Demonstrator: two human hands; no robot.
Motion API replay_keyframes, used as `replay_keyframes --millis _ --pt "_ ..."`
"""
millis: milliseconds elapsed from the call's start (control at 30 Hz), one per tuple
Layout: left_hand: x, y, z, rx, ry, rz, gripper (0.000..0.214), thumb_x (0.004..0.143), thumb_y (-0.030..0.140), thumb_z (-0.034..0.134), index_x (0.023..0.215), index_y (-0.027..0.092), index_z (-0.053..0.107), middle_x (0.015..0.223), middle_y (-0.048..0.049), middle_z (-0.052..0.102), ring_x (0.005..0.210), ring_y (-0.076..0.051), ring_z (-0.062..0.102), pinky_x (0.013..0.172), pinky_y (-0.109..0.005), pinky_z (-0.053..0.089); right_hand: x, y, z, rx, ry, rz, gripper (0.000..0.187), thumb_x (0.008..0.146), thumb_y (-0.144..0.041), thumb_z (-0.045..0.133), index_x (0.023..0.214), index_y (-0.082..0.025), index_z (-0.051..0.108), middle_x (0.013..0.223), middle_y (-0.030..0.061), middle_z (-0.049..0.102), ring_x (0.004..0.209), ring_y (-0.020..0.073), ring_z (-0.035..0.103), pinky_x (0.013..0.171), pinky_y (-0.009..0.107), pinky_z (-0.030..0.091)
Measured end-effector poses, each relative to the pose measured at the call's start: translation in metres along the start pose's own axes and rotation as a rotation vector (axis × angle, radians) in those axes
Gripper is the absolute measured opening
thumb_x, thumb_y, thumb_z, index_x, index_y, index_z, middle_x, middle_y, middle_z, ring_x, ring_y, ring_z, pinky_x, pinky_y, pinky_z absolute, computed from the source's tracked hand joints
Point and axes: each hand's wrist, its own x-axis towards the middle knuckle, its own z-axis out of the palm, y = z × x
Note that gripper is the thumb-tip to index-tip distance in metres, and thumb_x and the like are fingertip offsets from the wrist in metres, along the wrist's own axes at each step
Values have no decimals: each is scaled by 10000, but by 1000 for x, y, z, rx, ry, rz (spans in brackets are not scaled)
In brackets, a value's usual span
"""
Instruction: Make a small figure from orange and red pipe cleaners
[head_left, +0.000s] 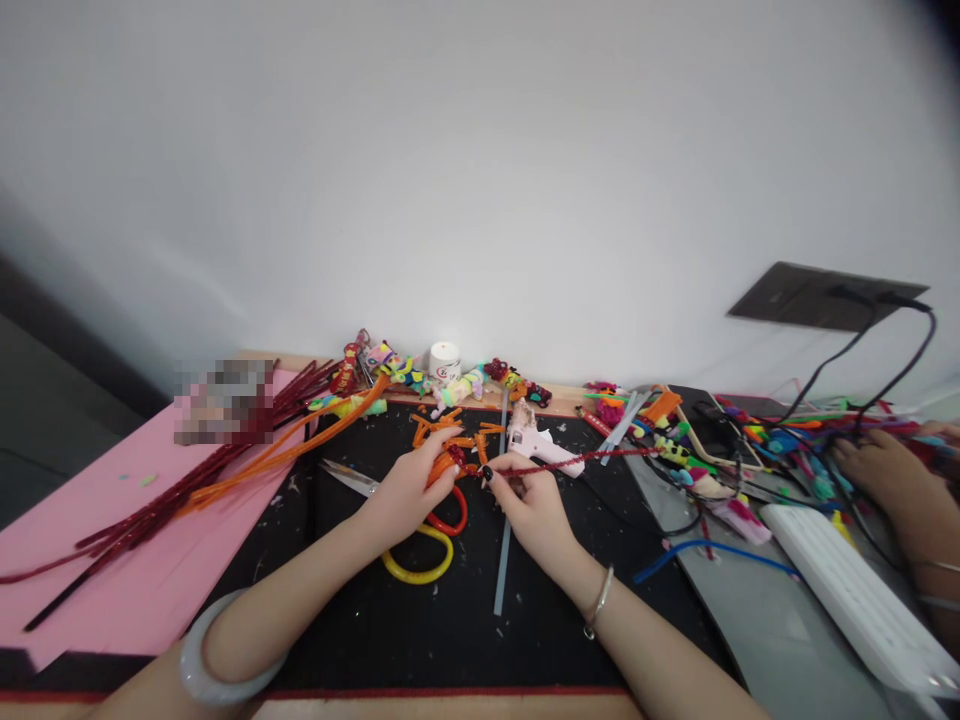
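My left hand is closed around a small orange pipe-cleaner piece over the black mat. My right hand pinches a dark red glittery pipe cleaner that stretches away to the right. The two hands meet at a small red knot between them. Scissors with red and yellow handles lie just under my left hand. Short orange pipe-cleaner bits lie scattered beyond the hands.
A pink glue gun lies behind my right hand, a glue stick beside it. Long red and orange pipe cleaners lie on pink paper at left. Another person's hand rests at right among colourful craft pieces, near a white keyboard and cables.
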Motion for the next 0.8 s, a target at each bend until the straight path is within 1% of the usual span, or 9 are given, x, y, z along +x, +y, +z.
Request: replay_keyframes --millis 133,433,667,800 --pt "1 -1 0 10 3 3 431 878 273 435 1297 174 411 991 -86 647 925 -218 616 831 -332 452 1 -3 0 18 -8 17 118 829 -259 536 791 -182 616 670 10 613 541 129 535 497 234 406" --pt "0 -2 0 -3 4 9 439 874 262 432 1304 179 413 1001 -89 651 935 -221 612 846 -342 445 1 -5 0 11 -9 22 125 819 -257 529 785 -182 623 656 10 614 537 133 542 498 239 415" --pt "0 0 0 10 0 0 439 874 271 433 1302 174 415 992 -88 653 947 -227 610 837 -332 445 1 -5 0 7 -17 17 118 817 -233 526 780 -176 624 666 16 623 546 134 550 510 240 421" --pt "0 0 0 8 6 3 432 873 269 431 1295 179 422 952 -78 652 916 -221 614 838 -337 446 1 -4 0 -1 -18 12 111 815 -218 524 783 -178 622 664 11 626 546 132 554 508 236 420"
